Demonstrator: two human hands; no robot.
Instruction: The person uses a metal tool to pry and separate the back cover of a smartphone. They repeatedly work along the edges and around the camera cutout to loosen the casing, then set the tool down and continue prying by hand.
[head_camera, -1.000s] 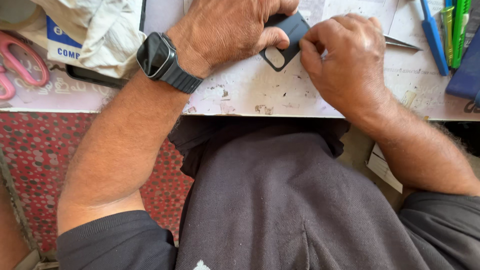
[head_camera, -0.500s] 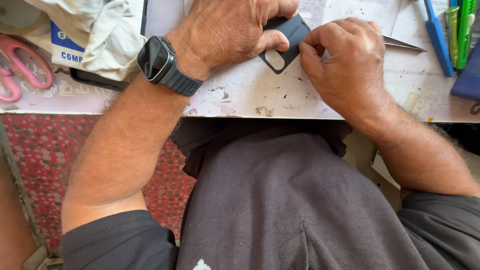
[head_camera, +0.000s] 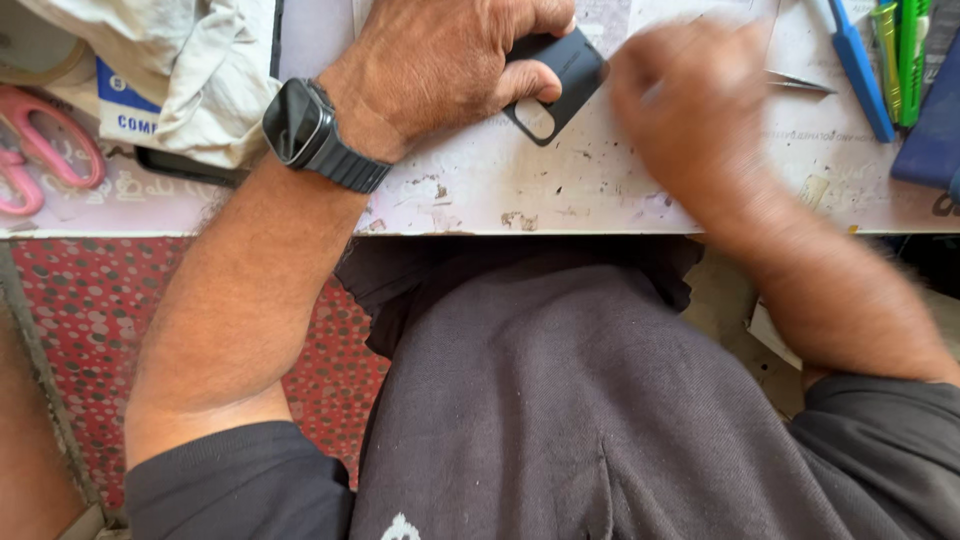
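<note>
On the worn white tabletop (head_camera: 600, 190), near its front edge, sits a dark phone case (head_camera: 556, 80), camera cutout facing up at its near corner. Left hand (head_camera: 450, 60) is clamped over the case's left half, fingers curled on top, thumb pressing the edge beside the cutout; a black smartwatch (head_camera: 305, 130) is on that wrist. Right hand (head_camera: 700, 110) is just right of the case, apart from it, motion-blurred; can't tell how open it is or whether it holds anything, possibly loosely curled. Right of the case, past the right hand: metal tweezers (head_camera: 800, 82) flat on the tabletop, then a blue tool (head_camera: 858, 70), green pens (head_camera: 900, 55) and a dark blue pouch (head_camera: 930, 140) at the frame edge. Left of the case, beyond the watch: crumpled beige cloth (head_camera: 190, 70) over a blue-and-white box (head_camera: 125, 110), pink scissors (head_camera: 40, 160) far left. Below the tabletop edge: grey shirt (head_camera: 560, 420), red dotted floor mat (head_camera: 80, 320).
</note>
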